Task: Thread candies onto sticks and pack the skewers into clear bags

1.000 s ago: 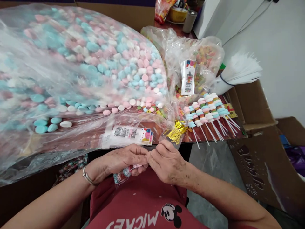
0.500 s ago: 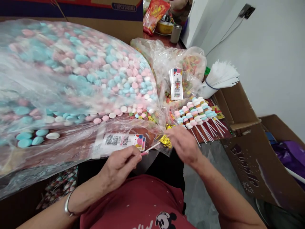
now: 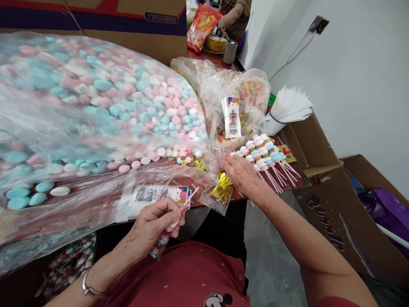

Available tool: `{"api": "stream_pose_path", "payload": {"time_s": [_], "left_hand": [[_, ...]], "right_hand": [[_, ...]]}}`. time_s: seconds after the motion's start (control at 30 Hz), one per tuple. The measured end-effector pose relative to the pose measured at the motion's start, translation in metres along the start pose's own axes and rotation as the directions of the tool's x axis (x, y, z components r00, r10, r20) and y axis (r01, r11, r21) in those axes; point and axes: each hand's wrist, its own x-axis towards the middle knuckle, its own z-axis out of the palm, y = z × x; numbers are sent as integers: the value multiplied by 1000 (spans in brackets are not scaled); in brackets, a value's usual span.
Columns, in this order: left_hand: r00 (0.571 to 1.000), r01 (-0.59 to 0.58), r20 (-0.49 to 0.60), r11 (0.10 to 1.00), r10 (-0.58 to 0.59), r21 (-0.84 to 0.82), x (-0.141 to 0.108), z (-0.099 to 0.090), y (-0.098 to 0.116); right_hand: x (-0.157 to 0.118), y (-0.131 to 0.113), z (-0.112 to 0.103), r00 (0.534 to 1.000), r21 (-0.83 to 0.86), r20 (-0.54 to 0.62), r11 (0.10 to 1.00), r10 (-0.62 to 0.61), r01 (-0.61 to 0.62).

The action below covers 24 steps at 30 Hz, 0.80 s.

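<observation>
My left hand [image 3: 162, 219] is closed round a marshmallow skewer in a clear printed wrapper [image 3: 159, 246], held in front of my shirt. Its white stick [image 3: 194, 194] points up and right out of the gathered pink-and-clear wrapper end. At the left end of a row of marshmallow skewers [image 3: 262, 149], my right hand [image 3: 243, 175] has its fingers curled over the leftmost one and covers most of it. The row's skewers mix pink, blue and white marshmallows with gummy rings. Gold twist ties [image 3: 221, 187] lie on a clear packet just left of my right hand.
A big clear bag of marshmallows [image 3: 128, 106] fills the left. Flat printed wrappers [image 3: 150, 194] lie by the table edge. Behind are a bag of gummy rings [image 3: 252, 91], a wrapper stack [image 3: 231, 117], a tub of white sticks [image 3: 287, 108], and cartons [image 3: 332, 213] at right. Another person's hand [image 3: 232, 15] shows at the back.
My right hand has moved from above the twist ties to the leftmost skewer. My left hand has drawn down and left, turning so the wrapped skewer shows below it. The view has shifted slightly.
</observation>
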Motion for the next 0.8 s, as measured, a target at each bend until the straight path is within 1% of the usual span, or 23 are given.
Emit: {"api": "stream_pose_path", "payload": {"time_s": [0.1,0.17,0.23,0.27,0.3,0.33,0.4,0.43,0.47,0.53,0.6,0.7,0.8], "left_hand": [[999,-2,-53,1000,1,-29,-3,2,3],[998,2,-59,998,-6,-64,-4,2,6],[999,-1,-40,994,-3,-106,-4,3,9],[1000,-6,-21,992,3,-127,-3,4,10],[1000,-9,1,989,10,-148,-2,7,12],[1000,-12,23,985,16,-172,0,9,14],[997,-13,70,973,30,-232,3,17,17],[995,-13,93,963,39,-268,5,21,18],[992,-11,117,953,48,-302,7,25,19],[988,2,146,935,54,-355,10,30,19],[989,17,144,925,41,-379,12,30,18],[994,17,106,920,26,-392,12,26,15],[997,7,68,918,22,-396,12,22,12]], "right_hand": [[-2,8,-1,999,-17,-48,1000,-15,14],[-8,16,-4,994,9,-105,1000,20,-19],[-16,20,-8,978,88,-194,994,78,-62],[-20,19,-10,963,163,-248,985,102,-62],[-23,14,-12,946,258,-303,965,116,-36],[-25,6,-13,928,363,-353,932,121,17],[-28,-18,-14,895,543,-429,826,120,150],[-28,-33,-14,884,599,-454,774,115,207],[-27,-47,-13,873,634,-474,733,114,249],[-25,-73,-10,851,672,-509,678,130,298],[-24,-90,-6,823,701,-539,636,176,323],[-23,-98,-2,798,735,-557,585,229,344],[-22,-97,-2,807,751,-550,550,216,365]]}}
